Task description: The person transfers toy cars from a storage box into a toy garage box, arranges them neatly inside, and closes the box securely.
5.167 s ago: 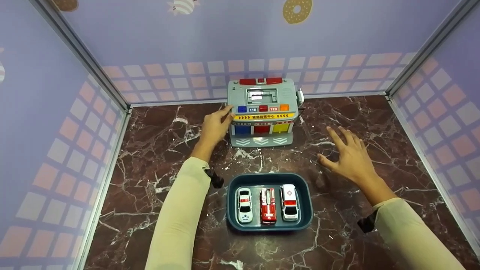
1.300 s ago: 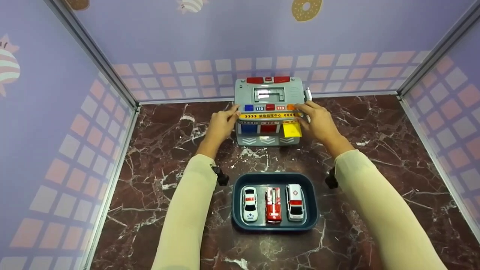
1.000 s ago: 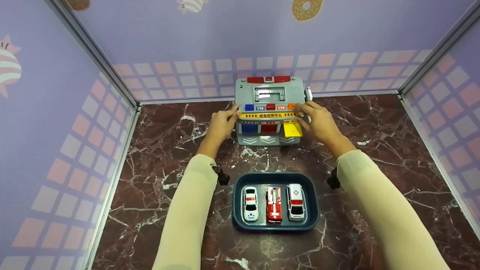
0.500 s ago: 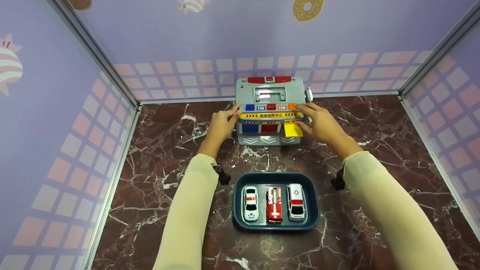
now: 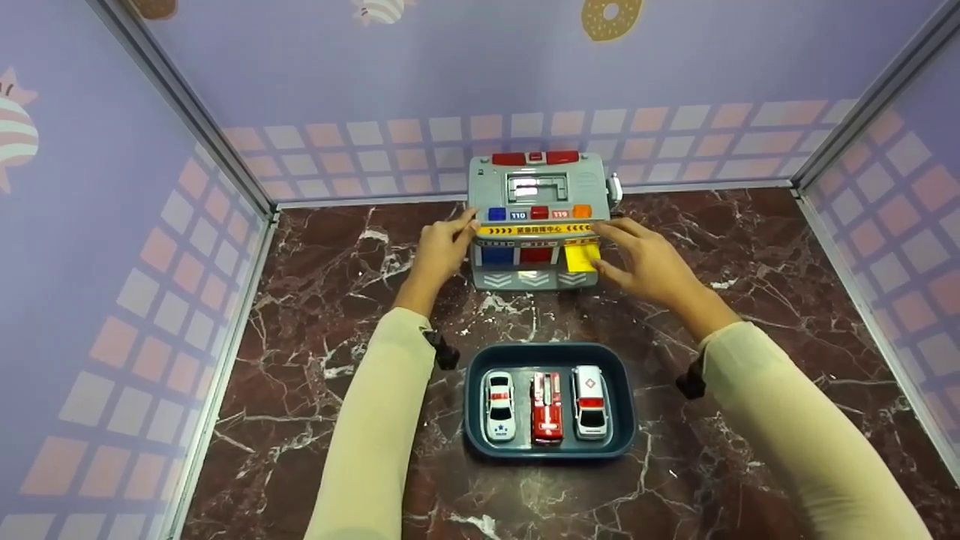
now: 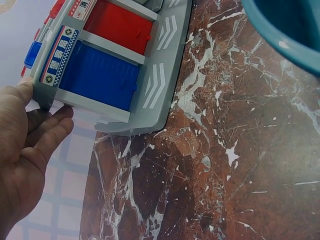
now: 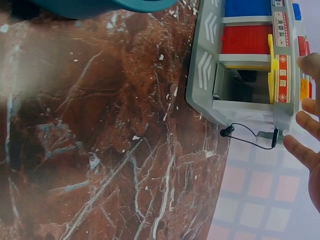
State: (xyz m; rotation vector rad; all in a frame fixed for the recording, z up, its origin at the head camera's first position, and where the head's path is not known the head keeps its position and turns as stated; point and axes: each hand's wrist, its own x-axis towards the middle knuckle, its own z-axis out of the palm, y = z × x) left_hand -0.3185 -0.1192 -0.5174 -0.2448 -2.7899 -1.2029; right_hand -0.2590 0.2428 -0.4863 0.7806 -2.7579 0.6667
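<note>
A grey toy rescue station (image 5: 536, 187) with blue, red and yellow garage doors stands by the back wall. My left hand (image 5: 441, 251) holds its left front corner, thumb on the roof edge and fingers behind the side in the left wrist view. My right hand (image 5: 651, 262) is at the right front corner, fingers spread and gripping nothing. The yellow door (image 5: 582, 258) is swung up and outward; in the right wrist view the bay behind it (image 7: 245, 85) is exposed. The blue door (image 6: 100, 75) and red door (image 6: 120, 27) are down.
In front of the station sits a dark blue tray (image 5: 551, 452). It holds a toy police car (image 5: 500, 406), a red fire engine (image 5: 547, 409) and a white ambulance (image 5: 590, 403). A black cord (image 7: 250, 136) hangs at the station's right side. Patterned walls enclose the marbled tabletop (image 5: 315, 420).
The right hand has come in from the right to the station, and the yellow door has gone from down to raised. Lately that hand has loosened and drawn back slightly. The left hand stays put.
</note>
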